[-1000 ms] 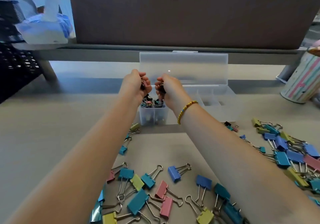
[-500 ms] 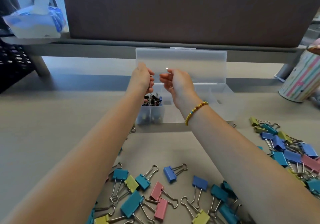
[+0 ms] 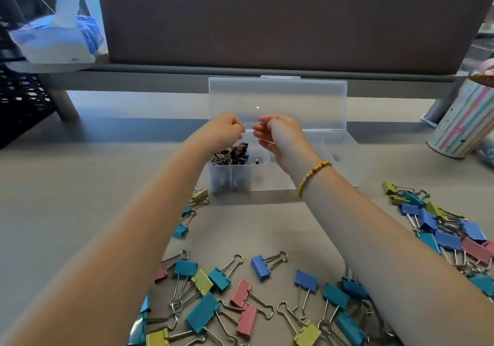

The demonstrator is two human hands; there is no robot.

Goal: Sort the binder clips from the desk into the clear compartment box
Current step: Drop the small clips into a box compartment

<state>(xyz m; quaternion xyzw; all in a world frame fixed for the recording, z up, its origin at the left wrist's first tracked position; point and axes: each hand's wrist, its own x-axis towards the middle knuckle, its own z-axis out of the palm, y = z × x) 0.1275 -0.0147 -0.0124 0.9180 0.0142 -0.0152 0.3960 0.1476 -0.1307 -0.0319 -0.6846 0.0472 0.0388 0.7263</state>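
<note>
Both hands hang just above the clear plastic compartment box [image 3: 307, 177], left hand [image 3: 224, 131] and right hand [image 3: 280, 137] with fingers curled together and nothing seen in either grip (too small to be sure). Right below the left grip, one compartment is heaped with small dark binder clips [image 3: 231, 154]. The other compartments look nearly bare. Many coloured binder clips [image 3: 213, 292] lie on the grey bench [image 3: 80, 185] nearer than the grips, so most sorting is left.

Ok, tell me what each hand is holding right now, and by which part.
Neither the left hand nor the right hand shows a clip. Both hover with curled fingers above the clear compartment box; whether something tiny is pinched cannot be told.
</note>
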